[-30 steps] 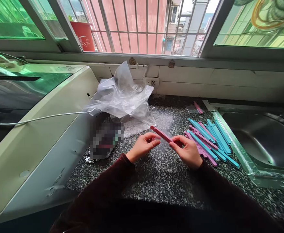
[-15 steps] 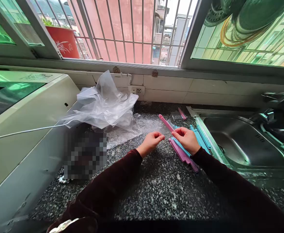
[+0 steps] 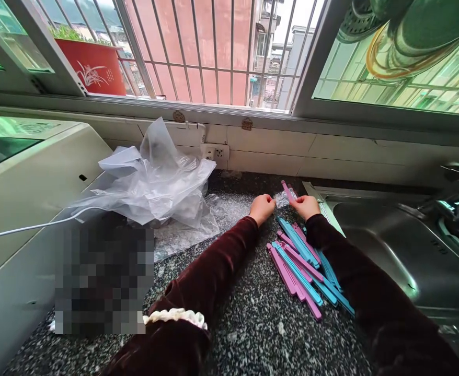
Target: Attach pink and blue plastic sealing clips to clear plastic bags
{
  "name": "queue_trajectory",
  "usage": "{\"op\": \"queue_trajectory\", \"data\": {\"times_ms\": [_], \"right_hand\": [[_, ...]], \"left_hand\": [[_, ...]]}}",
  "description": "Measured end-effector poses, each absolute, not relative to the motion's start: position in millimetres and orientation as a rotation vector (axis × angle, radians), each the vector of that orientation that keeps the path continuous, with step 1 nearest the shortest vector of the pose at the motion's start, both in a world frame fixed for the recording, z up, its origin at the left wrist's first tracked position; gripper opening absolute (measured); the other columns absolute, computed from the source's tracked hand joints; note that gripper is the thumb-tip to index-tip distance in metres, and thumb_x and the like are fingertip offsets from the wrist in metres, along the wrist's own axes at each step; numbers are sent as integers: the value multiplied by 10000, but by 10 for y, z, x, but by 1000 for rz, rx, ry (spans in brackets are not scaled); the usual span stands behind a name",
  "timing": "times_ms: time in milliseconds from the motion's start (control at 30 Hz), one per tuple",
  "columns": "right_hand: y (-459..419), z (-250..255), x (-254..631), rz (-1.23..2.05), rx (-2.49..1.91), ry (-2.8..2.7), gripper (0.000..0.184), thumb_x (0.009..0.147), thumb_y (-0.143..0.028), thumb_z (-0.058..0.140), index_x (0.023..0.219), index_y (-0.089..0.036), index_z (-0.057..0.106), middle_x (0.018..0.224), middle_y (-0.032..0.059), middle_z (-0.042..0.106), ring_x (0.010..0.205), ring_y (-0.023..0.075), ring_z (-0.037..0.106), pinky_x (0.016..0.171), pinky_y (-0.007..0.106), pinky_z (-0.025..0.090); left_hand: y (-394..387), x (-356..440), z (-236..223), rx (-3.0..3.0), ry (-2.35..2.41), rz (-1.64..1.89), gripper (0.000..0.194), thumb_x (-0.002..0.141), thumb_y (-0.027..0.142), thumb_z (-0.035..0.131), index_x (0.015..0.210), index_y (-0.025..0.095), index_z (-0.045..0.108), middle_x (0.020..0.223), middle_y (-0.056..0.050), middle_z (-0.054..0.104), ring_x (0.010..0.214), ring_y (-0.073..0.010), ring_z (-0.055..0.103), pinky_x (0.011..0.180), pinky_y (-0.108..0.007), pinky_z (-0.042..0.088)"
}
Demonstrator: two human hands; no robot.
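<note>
Right hand [image 3: 306, 208] pinching a clip [image 3: 286, 189] near one end, rest slanting up beyond fingers, slim, pink, left hand [image 3: 262, 210] curled closed

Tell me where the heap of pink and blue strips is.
In the head view, the heap lies on the counter, right of centre, left of the sink, partly behind the right sleeve.

Daylight enters through the window [image 3: 221, 78], leaving the near counter [image 3: 253, 339] dimmer. Glare streaks the sink [image 3: 400, 271]. 1 pixelated patch [image 3: 104, 282] hides detail at left; wide-angle distortion stretches the edges, and the faucet [image 3: 455, 209] looks soft.
</note>
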State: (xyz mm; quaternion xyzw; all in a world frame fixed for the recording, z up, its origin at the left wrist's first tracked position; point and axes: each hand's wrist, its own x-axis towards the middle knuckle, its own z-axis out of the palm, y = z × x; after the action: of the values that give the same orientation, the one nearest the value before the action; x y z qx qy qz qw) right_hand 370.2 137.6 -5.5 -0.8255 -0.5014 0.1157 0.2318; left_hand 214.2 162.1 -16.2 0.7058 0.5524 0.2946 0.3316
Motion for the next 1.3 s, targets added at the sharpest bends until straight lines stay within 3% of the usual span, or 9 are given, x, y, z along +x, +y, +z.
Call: {"op": "queue_trajectory", "data": {"times_ms": [200,367,533,633,867,967,1067,1167,1300], "right_hand": [[1499,-112,3817,251,-2365,-1423,228,663,-390,632,685,-171,690,689,91,697,631,195,615,529,257,389],[1496,-123,3833,209,-2388,-1521,262,679,-439,602,660,-193,689,645,97,684,670,231,635,535,277,382],[1422,-88,3817,129,-2391,-1583,302,684,-470,584,753,-196,690,657,95,685,660,228,645,539,276,388],[1295,24,3785,92,-2394,-1629,327,687,-463,581,842,-194,683,763,116,701,689,245,649,539,288,391],[1019,451,3636,208,-2318,-1736,290,733,-419,533,839,-190,675,769,87,695,714,232,634,554,288,395],[918,533,3517,288,-2138,-1733,238,739,-360,521,800,-180,665,644,51,673,616,187,610,555,274,402],[725,505,3315,379,-1887,-1774,197,737,-319,510,742,-181,649,553,17,634,542,152,574,536,256,404],[431,409,3040,485,-1668,-1811,191,740,-315,507,753,-178,639,527,-1,605,506,132,544,524,248,404],[5,276,2642,563,-1465,-1734,229,752,-347,517,833,-169,634,555,-7,581,493,113,499,502,243,389]], "left_hand": [[2132,1900,30,1917,1797,797,214,811,257,471,898,184,651,996,-108,652,952,-219,578,782,-294,405],[2476,1637,123,1931,2051,808,295,811,207,463,1039,72,592,1119,-221,563,1113,-320,459,864,-390,355],[2633,1607,62,1991,2079,807,381,770,269,551,1064,28,575,1134,-253,536,1127,-358,419,894,-426,314],[2659,1631,24,2005,2046,817,323,773,245,541,1007,33,611,1106,-252,553,1121,-360,425,890,-431,309],[2309,1645,137,1975,1841,928,210,770,215,506,875,139,671,985,-157,610,1017,-285,498,827,-373,368],[1933,1584,250,1920,1626,999,246,793,249,456,874,154,668,821,-78,621,794,-186,554,702,-285,414],[1439,1379,301,1848,1414,1013,251,770,227,438,858,157,662,679,-11,586,591,-109,500,582,-226,405],[922,1024,253,1428,939,1073,207,677,236,519,800,148,661,616,10,556,530,-84,448,532,-212,377],[388,515,124,1338,860,998,197,620,189,527,747,160,675,635,3,594,552,-81,446,550,-213,367]]}}
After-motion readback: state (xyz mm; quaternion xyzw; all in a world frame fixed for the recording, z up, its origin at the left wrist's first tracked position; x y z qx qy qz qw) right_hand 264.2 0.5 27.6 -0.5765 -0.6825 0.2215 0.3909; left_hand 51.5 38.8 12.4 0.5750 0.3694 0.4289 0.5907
